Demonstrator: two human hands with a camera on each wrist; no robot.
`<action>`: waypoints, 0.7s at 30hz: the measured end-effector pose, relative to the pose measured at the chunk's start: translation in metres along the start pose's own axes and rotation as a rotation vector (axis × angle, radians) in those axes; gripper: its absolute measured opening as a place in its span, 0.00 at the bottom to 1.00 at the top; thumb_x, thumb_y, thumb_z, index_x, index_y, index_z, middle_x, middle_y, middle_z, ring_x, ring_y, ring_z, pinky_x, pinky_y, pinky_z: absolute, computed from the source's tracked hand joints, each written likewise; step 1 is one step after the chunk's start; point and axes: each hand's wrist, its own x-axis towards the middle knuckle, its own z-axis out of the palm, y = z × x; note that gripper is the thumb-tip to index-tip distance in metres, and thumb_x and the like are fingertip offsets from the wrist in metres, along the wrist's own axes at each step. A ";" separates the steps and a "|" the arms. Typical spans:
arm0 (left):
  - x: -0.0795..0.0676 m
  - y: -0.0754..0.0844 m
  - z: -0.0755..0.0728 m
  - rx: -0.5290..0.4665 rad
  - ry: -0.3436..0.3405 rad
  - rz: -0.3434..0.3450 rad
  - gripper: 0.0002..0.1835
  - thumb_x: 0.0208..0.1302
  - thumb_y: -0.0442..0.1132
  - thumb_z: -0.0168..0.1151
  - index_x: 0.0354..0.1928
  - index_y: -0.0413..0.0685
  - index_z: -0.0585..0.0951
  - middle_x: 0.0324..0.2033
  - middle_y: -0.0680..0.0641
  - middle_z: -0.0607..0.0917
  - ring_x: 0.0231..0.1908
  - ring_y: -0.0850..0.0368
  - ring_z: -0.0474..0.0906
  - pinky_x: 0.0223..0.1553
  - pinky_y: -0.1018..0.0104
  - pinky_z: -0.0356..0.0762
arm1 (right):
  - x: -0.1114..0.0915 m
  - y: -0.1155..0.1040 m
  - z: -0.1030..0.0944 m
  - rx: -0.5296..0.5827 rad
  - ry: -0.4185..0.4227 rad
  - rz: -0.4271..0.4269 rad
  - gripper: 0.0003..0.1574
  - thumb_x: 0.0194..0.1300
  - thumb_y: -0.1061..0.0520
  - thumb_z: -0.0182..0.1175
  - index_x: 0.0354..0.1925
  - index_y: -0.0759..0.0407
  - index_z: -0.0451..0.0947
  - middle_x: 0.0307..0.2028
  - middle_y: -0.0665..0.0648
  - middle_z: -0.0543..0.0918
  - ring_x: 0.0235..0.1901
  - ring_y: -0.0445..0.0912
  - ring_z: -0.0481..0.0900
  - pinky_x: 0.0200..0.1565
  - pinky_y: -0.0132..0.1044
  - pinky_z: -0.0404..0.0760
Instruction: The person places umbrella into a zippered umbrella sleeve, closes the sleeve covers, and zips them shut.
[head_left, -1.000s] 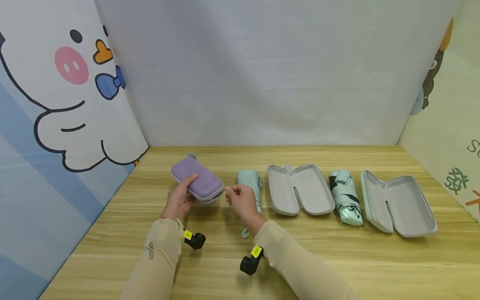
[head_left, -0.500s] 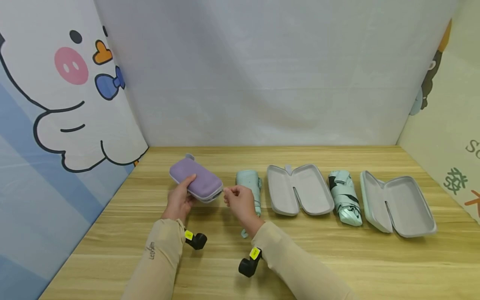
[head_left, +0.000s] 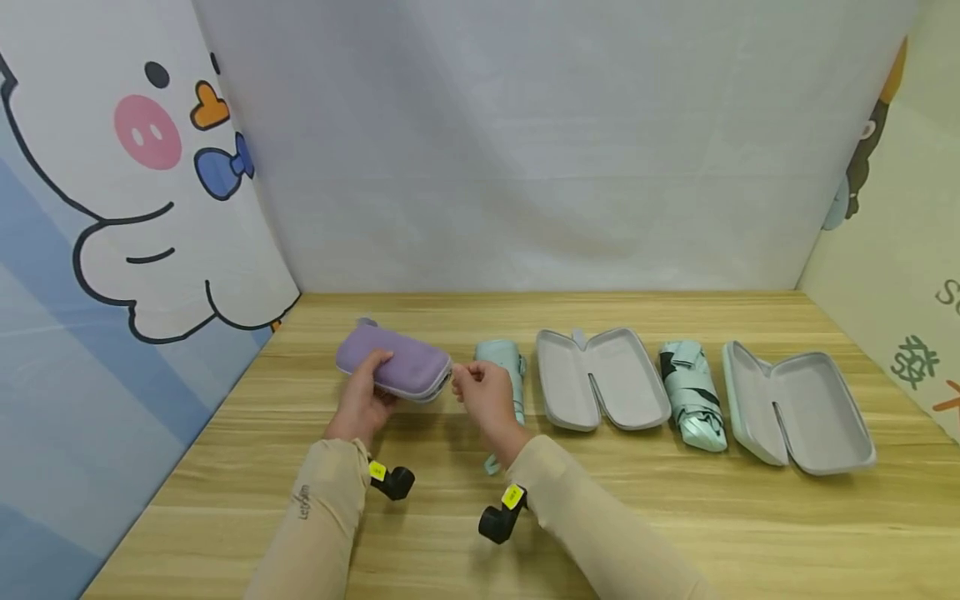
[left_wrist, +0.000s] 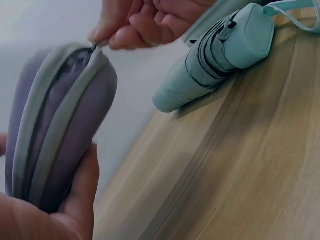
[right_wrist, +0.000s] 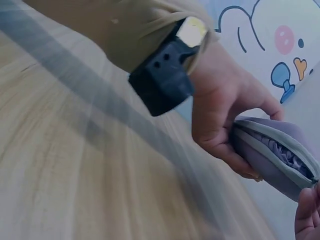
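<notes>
My left hand grips a purple zip case from its near side, thumb over the top, holding it above the table at the left. At the case's right end my right hand pinches the zip pull between thumb and fingertips. Along the case's side, in the right wrist view, the zip gapes between two grey bands, and crumpled purple fabric shows inside. Just beyond my right hand lies a folded mint umbrella with a wrist strap, partly hidden by that hand in the head view.
To the right on the wooden table, a grey-lined case lies spread open. Beside it are a mint and black folded umbrella and another spread case. A white curtain stands behind the table, with printed cloth walls at both sides.
The purple case has turned, its right end swinging slightly up and to the right and its far end lowering. My right hand has followed slightly, still on the zip pull.
</notes>
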 end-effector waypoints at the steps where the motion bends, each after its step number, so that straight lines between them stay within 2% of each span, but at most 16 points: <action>1: 0.000 0.000 0.000 0.002 -0.012 -0.009 0.37 0.63 0.41 0.54 0.70 0.43 0.50 0.53 0.45 0.68 0.37 0.59 0.75 0.40 0.69 0.74 | 0.001 0.000 -0.001 0.007 0.005 0.003 0.12 0.66 0.60 0.56 0.36 0.71 0.78 0.30 0.62 0.81 0.27 0.44 0.78 0.35 0.40 0.80; 4: -0.001 0.001 -0.001 0.019 -0.030 -0.010 0.37 0.64 0.42 0.55 0.70 0.44 0.50 0.52 0.44 0.69 0.34 0.59 0.77 0.39 0.68 0.76 | 0.004 0.000 -0.002 0.017 0.014 0.018 0.12 0.66 0.59 0.57 0.36 0.70 0.77 0.31 0.64 0.81 0.27 0.44 0.78 0.35 0.39 0.80; 10: -0.003 0.000 0.002 0.037 0.005 0.034 0.37 0.64 0.42 0.56 0.70 0.41 0.51 0.57 0.41 0.67 0.41 0.55 0.74 0.38 0.68 0.76 | 0.004 0.003 0.000 0.014 0.020 0.032 0.12 0.66 0.60 0.57 0.35 0.71 0.77 0.33 0.68 0.81 0.24 0.40 0.76 0.34 0.37 0.80; 15: -0.002 -0.001 0.003 0.012 0.040 0.040 0.37 0.65 0.42 0.55 0.70 0.41 0.51 0.59 0.39 0.66 0.49 0.51 0.70 0.38 0.68 0.75 | 0.002 0.003 0.003 -0.003 0.028 0.016 0.11 0.65 0.60 0.57 0.34 0.71 0.77 0.28 0.63 0.81 0.23 0.39 0.75 0.32 0.37 0.80; 21: 0.000 -0.002 0.006 -0.034 0.067 0.038 0.37 0.64 0.42 0.56 0.70 0.42 0.52 0.59 0.40 0.66 0.52 0.51 0.69 0.41 0.67 0.75 | -0.001 0.000 0.003 -0.029 0.017 0.013 0.11 0.66 0.60 0.57 0.34 0.70 0.78 0.26 0.59 0.80 0.24 0.41 0.76 0.34 0.40 0.81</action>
